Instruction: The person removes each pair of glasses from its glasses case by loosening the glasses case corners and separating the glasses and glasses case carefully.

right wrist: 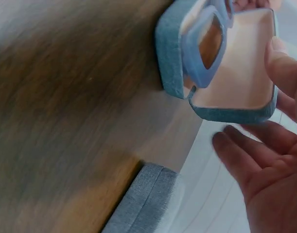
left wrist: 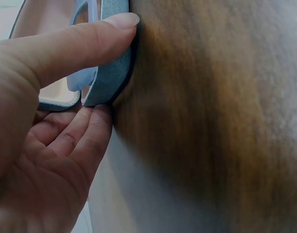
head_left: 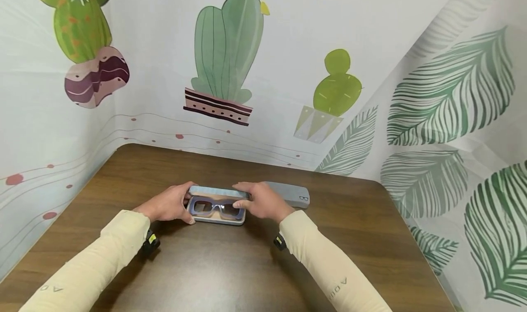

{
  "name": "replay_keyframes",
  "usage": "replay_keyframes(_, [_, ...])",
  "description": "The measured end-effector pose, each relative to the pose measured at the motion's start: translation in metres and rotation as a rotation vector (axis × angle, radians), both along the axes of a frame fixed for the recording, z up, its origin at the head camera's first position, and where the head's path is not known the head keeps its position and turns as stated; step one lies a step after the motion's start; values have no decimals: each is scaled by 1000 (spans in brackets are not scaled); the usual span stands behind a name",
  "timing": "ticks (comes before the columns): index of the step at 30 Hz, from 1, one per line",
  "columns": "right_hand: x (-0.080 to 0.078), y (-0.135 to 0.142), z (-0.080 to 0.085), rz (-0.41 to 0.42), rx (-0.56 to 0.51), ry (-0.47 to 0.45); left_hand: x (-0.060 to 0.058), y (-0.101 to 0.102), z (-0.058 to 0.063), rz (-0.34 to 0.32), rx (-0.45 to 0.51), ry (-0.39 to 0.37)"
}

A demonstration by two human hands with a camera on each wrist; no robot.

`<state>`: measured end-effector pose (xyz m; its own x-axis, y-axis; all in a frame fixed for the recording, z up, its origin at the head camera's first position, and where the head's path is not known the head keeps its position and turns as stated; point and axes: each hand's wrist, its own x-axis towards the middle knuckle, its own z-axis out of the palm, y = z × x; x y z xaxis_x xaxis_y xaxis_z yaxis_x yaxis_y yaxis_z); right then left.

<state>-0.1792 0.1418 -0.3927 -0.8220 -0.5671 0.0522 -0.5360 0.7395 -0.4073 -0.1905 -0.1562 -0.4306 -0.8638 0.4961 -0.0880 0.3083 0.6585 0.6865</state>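
A blue glasses case [head_left: 218,221] stands on the table with its lid [head_left: 218,192] raised at the back. Inside its pale lining lie blue-framed sunglasses [head_left: 216,199] with brown lenses. My left hand [head_left: 170,204] grips the case's left end; in the left wrist view the thumb [left wrist: 90,43] presses the front wall while the other fingers curl behind the end. At the right end, my right hand [head_left: 265,202] holds the raised lid [right wrist: 240,73], its thumb on the rim and fingers behind. Part of the sunglasses is hidden by the right thumb in the head view.
A closed grey case [head_left: 294,195] with a small glasses mark lies behind my right hand. The brown wooden table [head_left: 214,266] meets cloth walls [head_left: 156,74] printed with cacti and leaves at the back and sides.
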Motion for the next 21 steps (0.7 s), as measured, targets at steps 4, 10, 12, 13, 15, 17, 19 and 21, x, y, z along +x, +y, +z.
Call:
replay_keyframes(4, [6, -2, 2, 56, 48, 101, 0, -1, -1, -3, 10, 4])
replay_keyframes(10, [17, -5, 2, 93, 138, 162, -1, 0, -2, 0, 4, -4])
replay_keyframes(12, [20, -6, 1, 111, 157, 179, -1, 0, -3, 1, 2, -9])
replay_keyframes(13, [21, -7, 0, 123, 168, 193, -1, 0, -3, 0, 1, -10])
replay_keyframes(15, [23, -7, -1, 148, 185, 226, -1, 0, -2, -4, 3, -12])
replay_keyframes(17, [26, -8, -2, 180, 205, 269, -1, 0, -2, -4, 1, -9])
replay_keyframes(19, [28, -9, -3, 214, 232, 326, -1, -1, -2, -1, 0, -11])
replay_keyframes(21, [30, -10, -4, 252, 255, 385, -1, -1, -2, 0, 0, -10])
